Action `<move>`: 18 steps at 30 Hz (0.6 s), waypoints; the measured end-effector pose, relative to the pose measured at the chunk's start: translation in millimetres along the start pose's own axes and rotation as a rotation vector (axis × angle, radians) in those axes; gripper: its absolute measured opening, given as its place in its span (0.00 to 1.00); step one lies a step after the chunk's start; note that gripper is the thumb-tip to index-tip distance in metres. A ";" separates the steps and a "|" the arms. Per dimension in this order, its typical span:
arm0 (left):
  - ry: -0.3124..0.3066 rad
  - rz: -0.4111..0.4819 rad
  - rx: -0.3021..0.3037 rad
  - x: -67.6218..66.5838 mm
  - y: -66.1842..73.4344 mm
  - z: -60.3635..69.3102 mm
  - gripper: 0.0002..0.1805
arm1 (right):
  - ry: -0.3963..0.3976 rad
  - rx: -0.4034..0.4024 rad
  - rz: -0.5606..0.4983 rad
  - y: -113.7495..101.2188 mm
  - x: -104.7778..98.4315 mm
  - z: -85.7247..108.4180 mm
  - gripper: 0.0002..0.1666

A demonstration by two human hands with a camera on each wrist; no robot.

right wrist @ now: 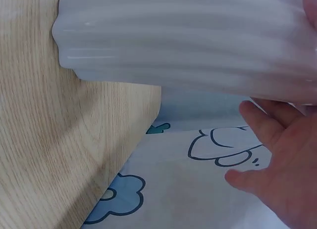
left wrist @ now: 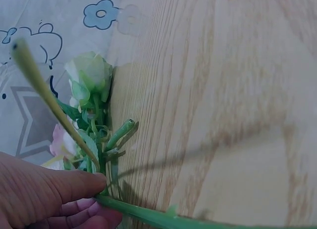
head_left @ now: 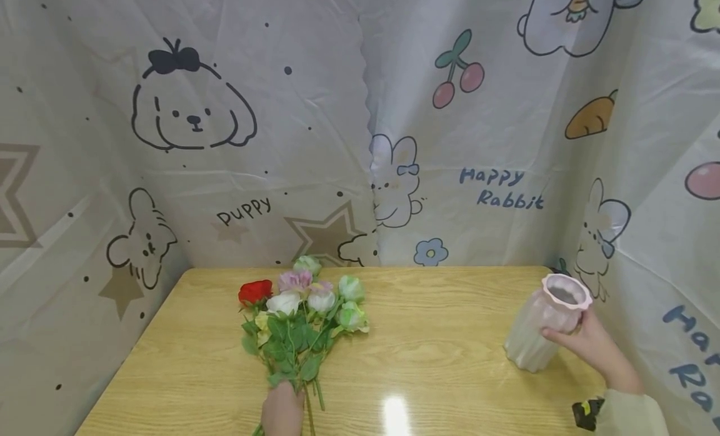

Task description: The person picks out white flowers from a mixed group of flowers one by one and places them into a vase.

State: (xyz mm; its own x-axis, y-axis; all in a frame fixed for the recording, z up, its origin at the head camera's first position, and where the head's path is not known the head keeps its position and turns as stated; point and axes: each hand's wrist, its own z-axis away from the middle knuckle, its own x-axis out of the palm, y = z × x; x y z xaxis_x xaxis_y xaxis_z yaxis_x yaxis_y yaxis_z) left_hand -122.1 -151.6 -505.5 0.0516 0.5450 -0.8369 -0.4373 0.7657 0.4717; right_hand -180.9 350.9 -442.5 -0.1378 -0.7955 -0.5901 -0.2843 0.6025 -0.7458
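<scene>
A bunch of artificial flowers (head_left: 295,317) lies on the table, with red, white, pink-purple, yellow and pale green blooms. My left hand (head_left: 283,410) grips its green stems low down. In the left wrist view, thumb and fingers of the left hand (left wrist: 59,194) close round the stems, and a cut stem end (left wrist: 54,105) sticks up past the thumb. Over at the right, my right hand (head_left: 599,348) holds a pale pink-white ribbed vase (head_left: 534,333) just below its scalloped rim, thumb in front. The right wrist view shows the vase (right wrist: 183,41) side-on, the little finger of that hand (right wrist: 292,155) off it.
A light wood-grain table (head_left: 433,336) carries everything. Printed curtains (head_left: 315,111) hang close behind and at both sides. A small black object with a yellow mark (head_left: 587,414) is by the right sleeve.
</scene>
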 end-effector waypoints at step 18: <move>0.036 0.020 0.043 -1.7 -2.0 4.4 0.12 | -0.160 0.199 0.276 -16.5 -14.8 -2.4 0.55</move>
State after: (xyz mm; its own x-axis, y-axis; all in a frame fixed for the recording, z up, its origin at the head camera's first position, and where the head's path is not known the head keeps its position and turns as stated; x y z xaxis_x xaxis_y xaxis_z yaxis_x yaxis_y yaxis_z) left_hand -117.4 -152.5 -503.8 0.0111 0.5482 -0.8363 -0.3989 0.7693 0.4990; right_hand -176.5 352.6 -420.7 -0.0290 -0.5908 -0.8063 -0.0650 0.8061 -0.5882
